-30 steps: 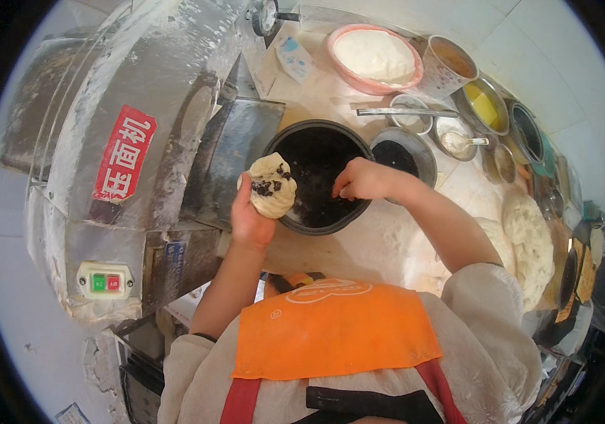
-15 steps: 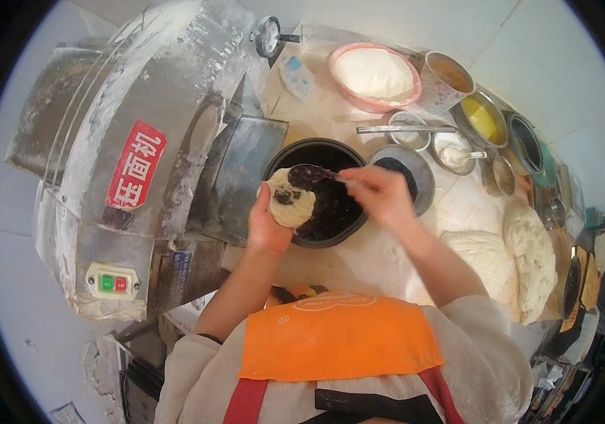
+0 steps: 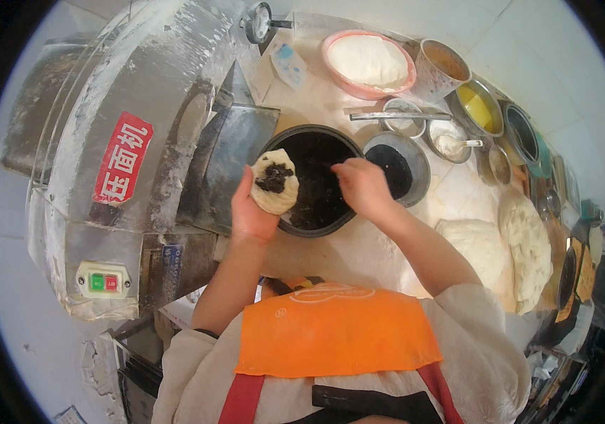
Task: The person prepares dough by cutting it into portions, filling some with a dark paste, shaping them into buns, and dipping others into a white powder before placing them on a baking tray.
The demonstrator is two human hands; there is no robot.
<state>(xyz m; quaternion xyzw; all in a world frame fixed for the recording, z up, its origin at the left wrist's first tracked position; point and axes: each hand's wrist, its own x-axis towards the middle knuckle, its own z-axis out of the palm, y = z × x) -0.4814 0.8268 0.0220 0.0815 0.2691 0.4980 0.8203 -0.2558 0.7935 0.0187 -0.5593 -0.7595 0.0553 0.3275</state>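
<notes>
My left hand (image 3: pixel 253 218) holds up a flat round of dough (image 3: pixel 273 201) at the left rim of a black pot (image 3: pixel 324 232). A dark patch of filling (image 3: pixel 274 177) lies on the middle of the dough. Over the right side of the pot my right hand (image 3: pixel 365 186) is closed round the handle of a spoon, whose head is lost against the dark filling (image 3: pixel 316 185) inside. Just right of that hand stands a metal bowl (image 3: pixel 420 177) of fine black grains.
A floury dough-pressing machine (image 3: pixel 168 106) fills the left side. At the back stand a pink basin (image 3: pixel 369 63) of white dough, a tub (image 3: pixel 444 67), and a bowl of yellow stuff (image 3: pixel 478 106). Large dough slabs (image 3: pixel 472 247) lie at the right. A metal rod (image 3: pixel 401 116) spans a small bowl.
The spoon, loaded with filling over the dough, has moved right and down into the pot. More dark filling now covers the dough. My left hand has shifted slightly left.
</notes>
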